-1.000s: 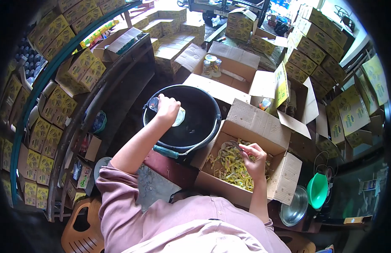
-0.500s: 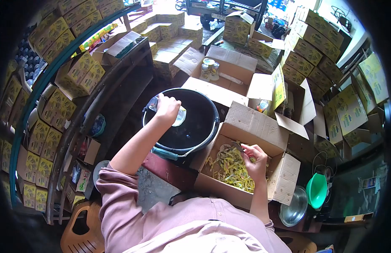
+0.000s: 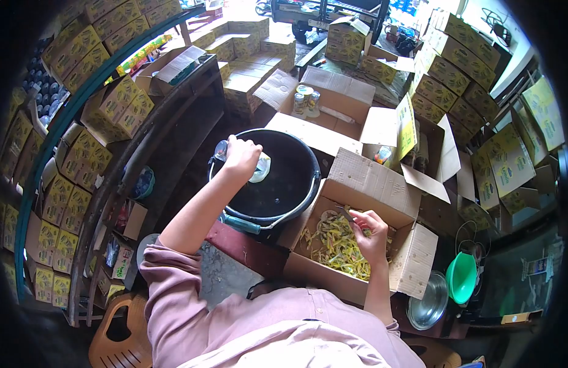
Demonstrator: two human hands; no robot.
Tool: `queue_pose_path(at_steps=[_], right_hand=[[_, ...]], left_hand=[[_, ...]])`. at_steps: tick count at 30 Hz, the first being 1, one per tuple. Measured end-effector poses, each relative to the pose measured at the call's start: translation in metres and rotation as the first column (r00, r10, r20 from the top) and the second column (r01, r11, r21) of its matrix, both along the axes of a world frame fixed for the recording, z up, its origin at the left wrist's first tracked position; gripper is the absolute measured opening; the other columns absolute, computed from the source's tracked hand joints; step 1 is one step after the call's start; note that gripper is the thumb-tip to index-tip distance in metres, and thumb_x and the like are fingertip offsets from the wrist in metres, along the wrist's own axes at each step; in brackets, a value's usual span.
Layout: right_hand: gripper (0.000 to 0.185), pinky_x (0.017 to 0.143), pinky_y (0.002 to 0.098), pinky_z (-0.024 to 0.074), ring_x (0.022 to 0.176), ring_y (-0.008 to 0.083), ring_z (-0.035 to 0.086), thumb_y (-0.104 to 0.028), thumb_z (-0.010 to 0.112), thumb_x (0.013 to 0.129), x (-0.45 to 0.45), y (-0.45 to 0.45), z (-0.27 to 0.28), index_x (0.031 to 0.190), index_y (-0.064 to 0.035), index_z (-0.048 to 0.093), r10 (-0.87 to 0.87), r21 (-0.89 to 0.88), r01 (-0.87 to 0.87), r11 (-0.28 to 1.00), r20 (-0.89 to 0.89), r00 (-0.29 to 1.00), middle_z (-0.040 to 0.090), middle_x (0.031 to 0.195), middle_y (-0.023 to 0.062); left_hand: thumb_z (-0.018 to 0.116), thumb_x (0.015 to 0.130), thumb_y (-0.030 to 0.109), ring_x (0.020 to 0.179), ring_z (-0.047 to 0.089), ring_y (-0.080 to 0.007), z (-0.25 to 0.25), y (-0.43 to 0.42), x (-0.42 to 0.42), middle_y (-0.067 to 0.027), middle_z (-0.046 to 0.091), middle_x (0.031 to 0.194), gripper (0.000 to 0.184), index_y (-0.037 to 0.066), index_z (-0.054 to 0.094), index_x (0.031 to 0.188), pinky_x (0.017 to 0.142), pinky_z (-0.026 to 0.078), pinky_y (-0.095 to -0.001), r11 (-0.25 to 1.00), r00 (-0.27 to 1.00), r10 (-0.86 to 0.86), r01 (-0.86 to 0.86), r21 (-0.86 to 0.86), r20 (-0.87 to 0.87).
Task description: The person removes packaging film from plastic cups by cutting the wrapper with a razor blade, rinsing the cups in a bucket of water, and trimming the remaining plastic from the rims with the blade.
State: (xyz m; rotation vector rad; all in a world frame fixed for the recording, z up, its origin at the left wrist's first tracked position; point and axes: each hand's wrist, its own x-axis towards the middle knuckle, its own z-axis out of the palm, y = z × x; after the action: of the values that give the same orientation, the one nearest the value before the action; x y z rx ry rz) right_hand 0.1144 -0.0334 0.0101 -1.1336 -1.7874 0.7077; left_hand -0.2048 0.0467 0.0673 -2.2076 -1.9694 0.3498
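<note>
My left hand (image 3: 242,158) is closed round a can (image 3: 221,150) lying on its side, with a pale wet-looking end (image 3: 260,168) showing past my fingers. It is held over the black bucket (image 3: 296,144), above the dark liquid inside. My right hand (image 3: 369,230) pinches a thin dark knife-like blade (image 3: 344,213) between thumb and fingers. Below that hand stands an open cardboard box (image 3: 373,178) with a heap of yellow-green strips (image 3: 333,248) in it. My right palm hides part of the heap.
Behind the bucket, an open carton (image 3: 339,86) holds several cans (image 3: 305,100). A green bowl (image 3: 461,279) and a metal basin (image 3: 428,300) are at the right. Printed cartons (image 3: 84,156) fill the left shelves, with more stacked at the back right (image 3: 446,73).
The can in my left hand has turned slightly over the bucket. My right hand stays above the strips, and a little more of the blade shows.
</note>
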Motion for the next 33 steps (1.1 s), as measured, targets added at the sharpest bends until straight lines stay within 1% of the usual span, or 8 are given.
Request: queue_pose_path(at_steps=[13,17,20,24,25,28,31,33], right_hand=[[0.032,0.059,0.0242,0.0462,0.065,0.0131,0.057,0.007,0.062,0.069,-0.002,0.003,-0.001,0.096,-0.0078,0.066,0.001,0.006,-0.001,1.0,0.005,1.0,0.057,0.074,0.0063],[0.032,0.058,0.0243,0.0462,0.065,0.0133,0.057,0.007,0.062,0.069,-0.002,0.003,-0.002,0.096,-0.0077,0.066,-0.001,0.005,0.001,1.0,0.005,1.0,0.057,0.074,0.0064],[0.031,0.058,0.0243,0.0462,0.066,0.0134,0.057,0.007,0.063,0.068,-0.002,0.002,-0.001,0.096,-0.0075,0.066,-0.006,-0.004,0.006,1.0,0.003,1.0,0.057,0.074,0.0067],[0.031,0.058,0.0244,0.0461,0.065,0.0135,0.057,0.007,0.063,0.068,0.001,0.003,-0.004,0.095,-0.0071,0.066,-0.016,0.003,0.016,1.0,0.006,1.0,0.058,0.074,0.0068],[0.031,0.058,0.0243,0.0461,0.065,0.0135,0.057,0.007,0.063,0.068,0.001,0.003,-0.005,0.095,-0.007,0.066,-0.018,0.007,0.018,1.0,0.006,1.0,0.058,0.074,0.0068],[0.031,0.058,0.0244,0.0461,0.065,0.0134,0.057,0.007,0.063,0.068,0.002,0.002,-0.004,0.095,-0.0072,0.066,-0.02,0.012,0.019,1.0,0.016,1.0,0.058,0.074,0.0066],[0.031,0.058,0.0244,0.046,0.065,0.0133,0.057,0.007,0.063,0.068,0.001,0.001,-0.002,0.095,-0.0075,0.066,-0.027,0.004,0.027,1.0,0.019,0.999,0.058,0.073,0.0063],[0.031,0.058,0.0243,0.046,0.065,0.0133,0.057,0.008,0.063,0.068,0.001,0.0,-0.002,0.095,-0.0076,0.066,-0.029,0.002,0.029,1.0,0.013,0.999,0.058,0.074,0.0063]], left_hand=[[0.066,0.071,0.03,0.091,0.058,-0.0288,0.002,0.0,-0.009,-0.0131,0.056,0.1,0.041,0.008,0.055,0.104,0.08,0.043,-0.042,0.988,0.987,0.105,-0.09,-0.124,0.119],[0.052,0.08,0.045,0.092,0.058,-0.0338,-0.004,0.007,-0.017,-0.0185,0.057,0.102,0.057,-0.004,0.051,0.11,0.083,0.046,-0.0398,0.941,0.943,0.234,-0.158,-0.298,0.236],[0.048,0.083,0.045,0.083,0.062,-0.0321,-0.001,0.018,-0.022,-0.0198,0.061,0.092,0.057,-0.006,0.053,0.107,0.073,0.05,-0.04,0.828,0.878,0.418,-0.263,-0.495,0.232],[0.035,0.089,0.047,0.071,0.065,-0.0214,0.001,0.023,-0.032,-0.0153,0.063,0.085,0.056,-0.001,0.055,0.108,0.059,0.053,-0.0355,0.509,0.605,0.744,-0.238,-0.828,0.284],[0.032,0.09,0.047,0.069,0.064,-0.0199,-0.005,0.025,-0.036,-0.0147,0.063,0.084,0.056,0.001,0.057,0.106,0.058,0.053,-0.0341,0.533,0.652,0.696,-0.187,-0.825,0.301],[0.042,0.086,0.05,0.067,0.064,-0.0199,-0.005,0.029,-0.038,-0.0157,0.06,0.087,0.058,-0.001,0.05,0.112,0.058,0.053,-0.033,0.472,0.574,0.765,-0.191,-0.861,0.292],[0.059,0.074,0.052,0.069,0.063,-0.0192,0.009,0.015,-0.033,-0.0164,0.057,0.092,0.073,-0.001,0.038,0.119,0.057,0.053,-0.0312,0.65,0.651,0.659,-0.24,-0.721,0.378],[0.068,0.065,0.05,0.068,0.063,-0.0191,0.004,0.016,-0.042,-0.017,0.055,0.094,0.084,-0.001,0.031,0.121,0.056,0.053,-0.0294,0.677,0.671,0.588,-0.102,-0.729,0.452]])
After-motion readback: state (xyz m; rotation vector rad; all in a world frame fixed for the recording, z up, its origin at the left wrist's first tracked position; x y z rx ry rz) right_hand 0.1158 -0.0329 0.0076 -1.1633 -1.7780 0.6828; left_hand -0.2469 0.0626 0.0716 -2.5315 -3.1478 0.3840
